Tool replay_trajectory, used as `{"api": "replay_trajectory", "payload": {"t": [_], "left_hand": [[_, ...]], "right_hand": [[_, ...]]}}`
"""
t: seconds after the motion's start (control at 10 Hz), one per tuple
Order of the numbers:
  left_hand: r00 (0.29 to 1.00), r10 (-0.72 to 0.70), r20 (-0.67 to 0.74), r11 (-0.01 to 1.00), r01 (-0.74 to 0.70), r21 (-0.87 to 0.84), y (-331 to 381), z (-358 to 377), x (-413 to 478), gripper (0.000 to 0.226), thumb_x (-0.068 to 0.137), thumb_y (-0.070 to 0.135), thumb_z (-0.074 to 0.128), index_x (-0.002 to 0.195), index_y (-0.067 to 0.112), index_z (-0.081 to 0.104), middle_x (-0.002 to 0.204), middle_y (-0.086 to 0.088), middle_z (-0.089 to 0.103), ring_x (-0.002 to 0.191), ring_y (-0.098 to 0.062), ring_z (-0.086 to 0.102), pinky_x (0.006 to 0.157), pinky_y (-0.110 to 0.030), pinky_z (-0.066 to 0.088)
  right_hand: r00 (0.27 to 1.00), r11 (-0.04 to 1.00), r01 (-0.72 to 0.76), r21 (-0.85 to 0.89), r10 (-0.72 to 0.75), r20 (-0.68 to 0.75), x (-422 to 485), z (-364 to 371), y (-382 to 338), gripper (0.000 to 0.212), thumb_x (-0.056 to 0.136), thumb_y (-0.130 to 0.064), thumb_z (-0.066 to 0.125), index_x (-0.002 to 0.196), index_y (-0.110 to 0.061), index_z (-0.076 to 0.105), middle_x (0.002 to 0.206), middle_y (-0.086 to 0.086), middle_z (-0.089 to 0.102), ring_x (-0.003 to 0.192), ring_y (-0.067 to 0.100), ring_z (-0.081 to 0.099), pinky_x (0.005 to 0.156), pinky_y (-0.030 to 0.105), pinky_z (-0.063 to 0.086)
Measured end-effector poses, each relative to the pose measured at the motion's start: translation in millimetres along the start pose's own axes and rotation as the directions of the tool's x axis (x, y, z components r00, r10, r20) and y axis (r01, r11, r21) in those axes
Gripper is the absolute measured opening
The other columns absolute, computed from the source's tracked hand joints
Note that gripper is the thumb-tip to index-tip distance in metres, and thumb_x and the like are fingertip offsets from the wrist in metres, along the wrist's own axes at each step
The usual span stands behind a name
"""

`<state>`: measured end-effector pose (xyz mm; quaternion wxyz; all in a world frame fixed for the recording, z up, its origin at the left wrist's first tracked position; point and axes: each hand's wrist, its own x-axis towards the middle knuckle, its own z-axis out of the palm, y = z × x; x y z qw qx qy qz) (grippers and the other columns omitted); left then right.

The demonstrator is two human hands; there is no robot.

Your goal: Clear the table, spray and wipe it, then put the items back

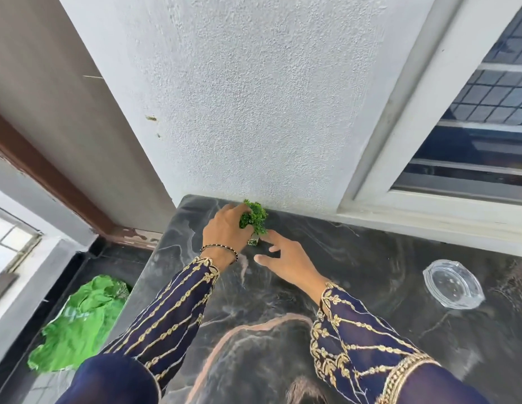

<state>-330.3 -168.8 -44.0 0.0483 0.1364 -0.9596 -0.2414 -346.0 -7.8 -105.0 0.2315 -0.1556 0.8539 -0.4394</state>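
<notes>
The little plant sits at the far edge of the dark table, right against the wall. The left hand is curled round its green top. The right hand is spread loose, index tip just beside the glass pot. The plant stands upright, leaves up.

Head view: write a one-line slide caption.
Left hand grips a small potted plant at the wall edge of the dark marble table, right hand open beside it.

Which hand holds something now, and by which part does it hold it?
The left hand grips the plant by its leafy top. The right hand holds nothing, fingers spread beside it.
</notes>
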Motion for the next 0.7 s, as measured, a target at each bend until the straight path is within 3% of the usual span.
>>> {"api": "replay_trajectory", "payload": {"t": [0.2, 0.4, 0.5, 0.7], "left_hand": [[1.000, 0.022, 0.017, 0.988, -0.025, 0.150, -8.0, -5.1, -6.0, 0.044, 0.082, 0.036, 0.057, 0.126, 0.037, 0.051, 0.128, 0.002, 0.048, 0.091, -0.028, 0.065, 0.065, -0.031, 0.042], [0.979, 0.197, -0.047, 0.862, -0.151, 0.484, -0.5, -13.5, -23.7, 0.047, 0.084, 0.046, 0.053, 0.127, 0.027, 0.049, 0.138, -0.005, 0.043, 0.111, -0.025, 0.056, 0.063, -0.034, 0.045], [0.947, 0.309, -0.084, 0.808, -0.215, 0.549, 5.9, -18.3, -42.7, 0.041, 0.085, 0.042, 0.053, 0.117, 0.018, 0.057, 0.133, -0.007, 0.051, 0.113, -0.027, 0.052, 0.076, -0.041, 0.047], [0.850, 0.517, -0.100, 0.759, -0.401, 0.513, 21.6, -14.3, -104.8, 0.024, 0.088, 0.029, 0.051, 0.100, 0.015, 0.066, 0.115, -0.004, 0.064, 0.109, -0.025, 0.058, 0.088, -0.041, 0.044]], "right_hand": [[1.000, 0.999, -0.007, -0.037, 0.006, -0.021, -1.1, 0.6, 0.1, 0.056, 0.091, -0.037, 0.070, 0.141, -0.046, 0.048, 0.145, -0.016, 0.057, 0.117, 0.013, 0.059, 0.090, 0.029, 0.044], [0.999, 0.998, -0.016, -0.060, 0.013, -0.051, -22.1, -4.0, 3.3, 0.059, 0.092, -0.039, 0.069, 0.146, -0.040, 0.046, 0.142, -0.013, 0.059, 0.116, 0.012, 0.060, 0.094, 0.030, 0.047], [0.997, 0.997, -0.014, -0.081, 0.008, -0.073, -42.6, -9.9, 6.2, 0.058, 0.093, -0.039, 0.068, 0.147, -0.037, 0.047, 0.141, -0.012, 0.061, 0.116, 0.012, 0.061, 0.098, 0.032, 0.049], [0.990, 0.998, -0.023, -0.064, 0.014, -0.139, -102.4, -24.2, 19.5, 0.047, 0.094, -0.035, 0.069, 0.140, -0.035, 0.056, 0.133, -0.009, 0.066, 0.108, 0.013, 0.065, 0.097, 0.033, 0.052]]}}
